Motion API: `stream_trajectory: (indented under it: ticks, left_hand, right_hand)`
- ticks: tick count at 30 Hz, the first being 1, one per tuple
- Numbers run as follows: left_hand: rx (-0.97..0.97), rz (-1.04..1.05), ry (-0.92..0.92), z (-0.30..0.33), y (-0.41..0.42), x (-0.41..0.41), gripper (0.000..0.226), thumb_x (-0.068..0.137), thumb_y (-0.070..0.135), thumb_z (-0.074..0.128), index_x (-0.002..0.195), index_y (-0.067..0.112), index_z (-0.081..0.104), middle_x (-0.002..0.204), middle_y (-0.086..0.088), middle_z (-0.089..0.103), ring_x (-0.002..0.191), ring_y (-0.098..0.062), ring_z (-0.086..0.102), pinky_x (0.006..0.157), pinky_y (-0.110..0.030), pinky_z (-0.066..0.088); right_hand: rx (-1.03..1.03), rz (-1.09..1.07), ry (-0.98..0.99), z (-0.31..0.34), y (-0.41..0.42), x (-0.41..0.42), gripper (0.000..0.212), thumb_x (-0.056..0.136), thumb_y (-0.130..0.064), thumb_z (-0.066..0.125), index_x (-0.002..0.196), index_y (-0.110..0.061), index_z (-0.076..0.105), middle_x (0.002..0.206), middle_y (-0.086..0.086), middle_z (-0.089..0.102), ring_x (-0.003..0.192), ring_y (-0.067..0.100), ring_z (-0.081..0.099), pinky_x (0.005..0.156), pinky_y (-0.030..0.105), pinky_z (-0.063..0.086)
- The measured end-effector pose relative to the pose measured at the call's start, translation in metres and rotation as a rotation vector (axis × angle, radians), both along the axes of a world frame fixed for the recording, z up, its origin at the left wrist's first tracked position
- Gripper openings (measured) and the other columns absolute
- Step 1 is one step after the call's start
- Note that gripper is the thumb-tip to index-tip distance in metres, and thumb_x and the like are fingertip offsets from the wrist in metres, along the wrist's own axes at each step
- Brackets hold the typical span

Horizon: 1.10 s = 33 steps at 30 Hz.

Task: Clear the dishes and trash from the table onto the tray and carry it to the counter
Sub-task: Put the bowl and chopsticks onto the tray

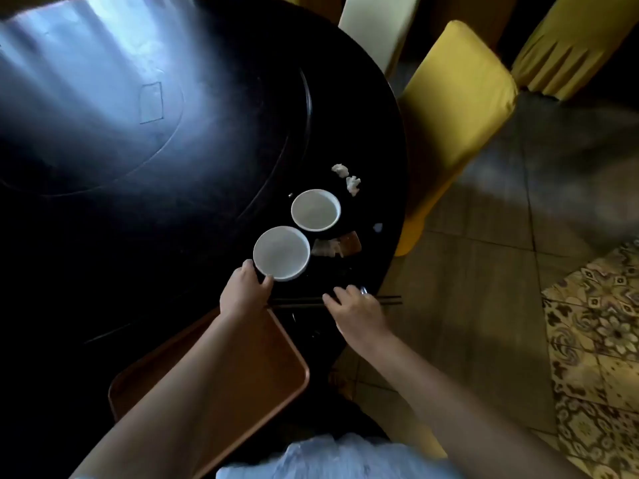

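Two white bowls sit on the dark round table (179,209): the near bowl (281,252) and the far bowl (315,209). My left hand (243,293) pinches the near bowl's front rim. My right hand (356,311) rests over a pair of black chopsticks (390,300) lying across the table edge; whether it grips them is unclear. A brown tray (294,371) lies on the table under my left forearm. Two crumpled white tissues (347,177) lie beyond the far bowl. A brown and white scrap of trash (340,247) lies right of the near bowl.
A raised turntable disc (155,133) fills the table's middle. A small pale scrap (378,227) lies near the table's right edge. A yellow-covered chair (453,108) stands tight against the table on the right, with a white chair (377,25) and another yellow chair (574,43) behind. Tiled floor to the right.
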<state>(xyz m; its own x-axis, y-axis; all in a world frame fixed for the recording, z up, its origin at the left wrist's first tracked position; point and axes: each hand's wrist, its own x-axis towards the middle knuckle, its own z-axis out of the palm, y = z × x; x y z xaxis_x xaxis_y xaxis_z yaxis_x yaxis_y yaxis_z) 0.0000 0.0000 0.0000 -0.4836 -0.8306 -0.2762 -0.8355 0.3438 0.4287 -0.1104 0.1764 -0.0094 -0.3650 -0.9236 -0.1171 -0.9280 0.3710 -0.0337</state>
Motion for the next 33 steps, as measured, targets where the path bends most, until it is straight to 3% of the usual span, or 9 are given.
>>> stream_trajectory:
  ticks: [6,11,15,19,24,33]
  left_hand:
    - [0.123,0.089,0.009,-0.013,-0.008,-0.014,0.044,0.081,0.025,0.058,0.119,0.009,0.042,0.103,-0.015,0.061,0.094,-0.032,0.059,0.067,-0.036,0.043]
    - [0.276,0.228,0.184,-0.017,-0.010,-0.017,0.053,0.079,0.019,0.058,0.129,0.022,0.039,0.096,-0.008,0.066,0.085,-0.024,0.065,0.069,-0.032,0.048]
    - [0.503,0.436,0.339,-0.026,-0.016,-0.014,0.046,0.081,0.016,0.054,0.125,0.025,0.045,0.095,-0.007,0.069,0.075,-0.019,0.070,0.073,-0.039,0.057]
    - [0.680,0.552,0.493,-0.024,-0.017,-0.015,0.034,0.088,0.009,0.049,0.120,0.020,0.048,0.087,-0.008,0.067,0.058,-0.011,0.070,0.056,-0.021,0.056]
    - [0.775,0.611,0.600,-0.025,-0.020,-0.009,0.045,0.086,0.005,0.054,0.130,0.011,0.049,0.107,-0.022,0.065,0.081,-0.027,0.070,0.058,-0.020,0.056]
    - [0.761,0.726,0.836,0.006,0.005,0.035,0.039,0.086,0.008,0.055,0.124,0.013,0.055,0.098,-0.014,0.069,0.083,-0.022,0.071,0.066,-0.020,0.055]
  right_hand:
    - [-0.111,0.130,0.031,-0.011,-0.003,-0.013,0.040,0.054,-0.009,0.081,0.092,-0.018,0.073,0.075,0.003,0.073,0.066,0.021,0.068,0.047,0.029,0.055]
    - [-0.091,0.213,0.045,-0.022,-0.004,-0.021,0.017,0.060,-0.004,0.072,0.069,-0.019,0.068,0.059,-0.001,0.064,0.056,0.018,0.060,0.039,0.025,0.045]
    - [-0.060,0.266,0.036,-0.018,-0.008,-0.031,0.022,0.051,-0.006,0.075,0.061,-0.020,0.062,0.047,-0.003,0.055,0.044,0.016,0.053,0.035,0.023,0.037]
    - [0.029,0.292,0.016,-0.017,-0.009,-0.035,0.030,0.040,-0.013,0.084,0.066,-0.023,0.071,0.043,-0.004,0.058,0.040,0.014,0.055,0.033,0.019,0.037]
    - [0.063,0.253,-0.033,-0.016,-0.008,-0.039,0.033,0.029,-0.012,0.085,0.046,-0.021,0.058,0.036,-0.004,0.050,0.033,0.013,0.049,0.030,0.017,0.032]
    - [-0.053,0.119,-0.150,-0.014,0.004,-0.057,0.037,0.041,-0.007,0.085,0.072,-0.024,0.073,0.046,-0.002,0.061,0.044,0.014,0.061,0.029,0.021,0.040]
